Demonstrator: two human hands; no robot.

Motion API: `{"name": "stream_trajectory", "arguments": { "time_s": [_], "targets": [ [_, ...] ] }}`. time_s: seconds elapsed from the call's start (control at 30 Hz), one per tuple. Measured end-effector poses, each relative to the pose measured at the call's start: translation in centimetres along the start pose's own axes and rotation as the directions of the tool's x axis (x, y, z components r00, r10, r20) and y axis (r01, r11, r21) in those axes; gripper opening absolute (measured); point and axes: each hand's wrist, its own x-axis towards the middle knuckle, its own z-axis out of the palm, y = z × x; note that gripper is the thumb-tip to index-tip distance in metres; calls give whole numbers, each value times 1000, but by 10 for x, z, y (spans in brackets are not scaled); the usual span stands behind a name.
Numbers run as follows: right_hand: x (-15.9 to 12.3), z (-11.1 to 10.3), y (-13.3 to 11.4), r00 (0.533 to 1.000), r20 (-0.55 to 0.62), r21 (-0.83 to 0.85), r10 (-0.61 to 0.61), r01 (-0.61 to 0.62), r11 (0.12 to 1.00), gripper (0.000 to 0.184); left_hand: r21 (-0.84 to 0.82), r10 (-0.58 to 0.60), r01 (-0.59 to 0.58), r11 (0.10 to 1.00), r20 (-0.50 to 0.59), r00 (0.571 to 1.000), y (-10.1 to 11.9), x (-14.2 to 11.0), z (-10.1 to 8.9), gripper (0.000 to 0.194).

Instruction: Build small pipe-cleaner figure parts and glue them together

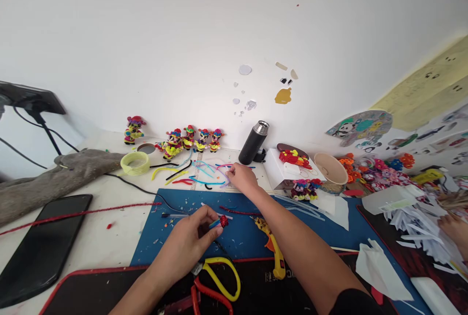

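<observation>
My left hand is closed around a small pipe-cleaner piece with a fuzzy red tip and a blue stem, above the blue mat. My right hand reaches to the back of the table, thumb and fingers pinched on a pale purple pipe cleaner. Around it lie loose pipe cleaners in blue, yellow, red and black. A red pipe cleaner rests on the mat between my arms. Below my left hand are yellow handles and red handles; their working ends are partly hidden.
A yellow glue gun lies beside my right forearm. Several pipe-cleaner figures stand along the wall, left of a black thermos. A tape roll and black phone are at left. Another person's hand is at far right by paper strips.
</observation>
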Motion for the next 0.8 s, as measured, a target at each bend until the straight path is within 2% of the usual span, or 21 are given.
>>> {"name": "stream_trajectory", "arguments": {
  "time_s": [0.23,0.5,0.57,0.67,0.8],
  "targets": [
    [2,0,-8,1000,6,-27,-25,25,999,16,11,17,-18,1000,56,998,-1,-1,3,14],
    [-14,-22,6,1000,-8,32,18,-17,999,13,4,32,-32,999,87,996,1,-3,4,14],
    [-21,-28,11,1000,-3,58,12,-12,998,12,-10,36,-35,999,70,997,0,-2,2,18],
    [-33,-31,19,1000,27,137,0,-3,991,16,-25,25,-25,999,-16,1000,-2,1,-2,25],
    [-46,-27,26,986,163,323,-19,-35,946,22,-69,6,-12,998,-84,996,-3,5,-5,32]
  ]
}}
